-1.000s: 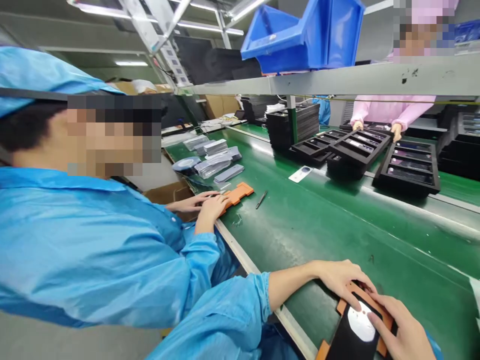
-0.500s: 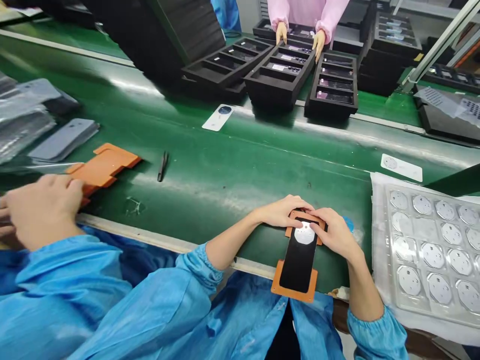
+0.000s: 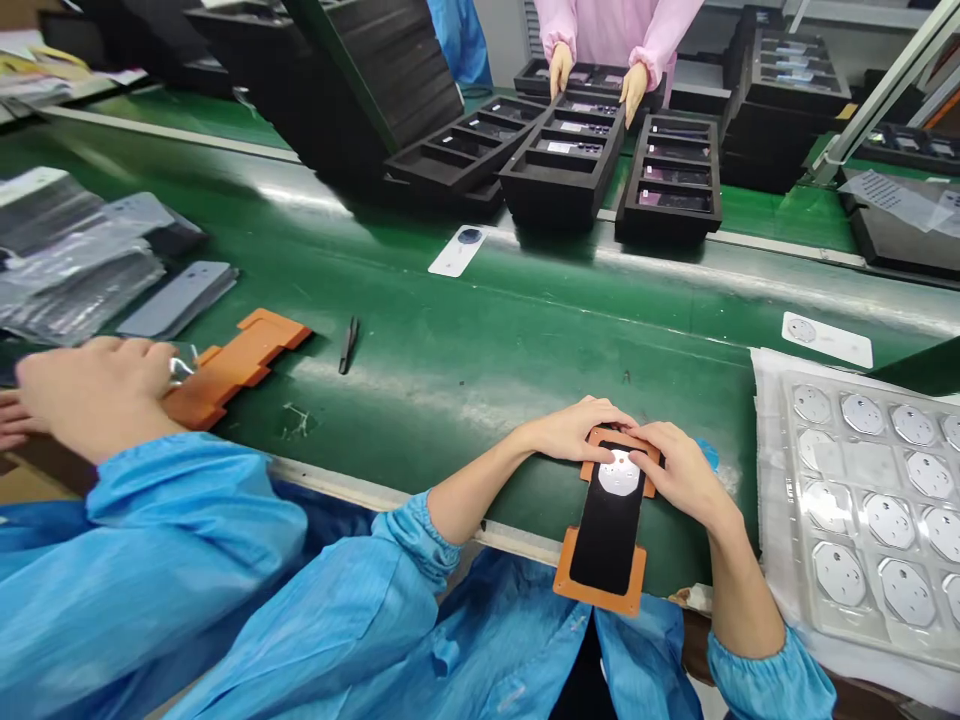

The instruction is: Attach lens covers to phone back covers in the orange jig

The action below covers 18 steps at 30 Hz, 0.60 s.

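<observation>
A black phone back panel [image 3: 609, 535] lies in an orange jig [image 3: 600, 600] at the table's front edge, its near end jutting past the edge. Near its far end sits a white scalloped disc [image 3: 619, 474] with small marks. My left hand [image 3: 581, 430] grips the jig's far end from the left, thumb at the disc's upper edge. From the right, my right hand [image 3: 682, 470] holds the same end, its thumb also by the disc. The fingertips of both hands meet behind the jig, where the far edge is partly hidden.
On the right is a clear tray [image 3: 862, 465] of white discs. A co-worker's hand [image 3: 97, 395] is near another orange jig [image 3: 240, 365] at left, beside tweezers [image 3: 349, 345] and stacked panels [image 3: 180, 300]. Across the table, a pink-sleeved person's hands touch black trays [image 3: 559, 180].
The view has shifted slightly, so most things appear further right. My hands keep their hold on the jig. The co-worker's hand at left has moved slightly off the other orange jig.
</observation>
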### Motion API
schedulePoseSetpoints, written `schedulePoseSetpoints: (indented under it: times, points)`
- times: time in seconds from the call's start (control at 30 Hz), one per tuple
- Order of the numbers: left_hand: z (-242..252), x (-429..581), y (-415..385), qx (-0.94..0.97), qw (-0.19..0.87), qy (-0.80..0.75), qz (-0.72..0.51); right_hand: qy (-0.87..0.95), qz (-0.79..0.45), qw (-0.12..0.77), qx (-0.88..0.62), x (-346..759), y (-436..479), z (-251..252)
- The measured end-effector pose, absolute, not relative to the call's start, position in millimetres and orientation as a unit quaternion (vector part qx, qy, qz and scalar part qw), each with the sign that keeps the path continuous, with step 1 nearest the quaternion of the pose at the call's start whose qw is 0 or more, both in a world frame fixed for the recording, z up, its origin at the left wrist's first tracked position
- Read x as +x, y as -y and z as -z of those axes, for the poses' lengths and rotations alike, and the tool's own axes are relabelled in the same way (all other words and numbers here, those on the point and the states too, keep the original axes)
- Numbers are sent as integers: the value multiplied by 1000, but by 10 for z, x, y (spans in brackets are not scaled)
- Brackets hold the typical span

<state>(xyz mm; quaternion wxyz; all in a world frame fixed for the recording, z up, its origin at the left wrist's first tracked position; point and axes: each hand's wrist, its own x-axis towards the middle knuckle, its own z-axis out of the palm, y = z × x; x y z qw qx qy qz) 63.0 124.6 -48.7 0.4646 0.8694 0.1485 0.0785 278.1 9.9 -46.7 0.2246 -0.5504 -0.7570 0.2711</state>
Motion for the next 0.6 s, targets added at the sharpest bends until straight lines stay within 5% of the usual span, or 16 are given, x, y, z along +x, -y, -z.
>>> schedulePoseSetpoints:
  times: [0.3,0.4,0.6]
  points:
    - [451,506,-1555,835,482,-236,-121,747,-281,230,-557,2760,-88,480]
    - [240,262,-2201,774,343,-497,-187,740,-284,237,-561,2765,-93,549]
    - [-157,-413,-3275,661,164,-712,-170,729,-303,225,-571,2722,-74,536]
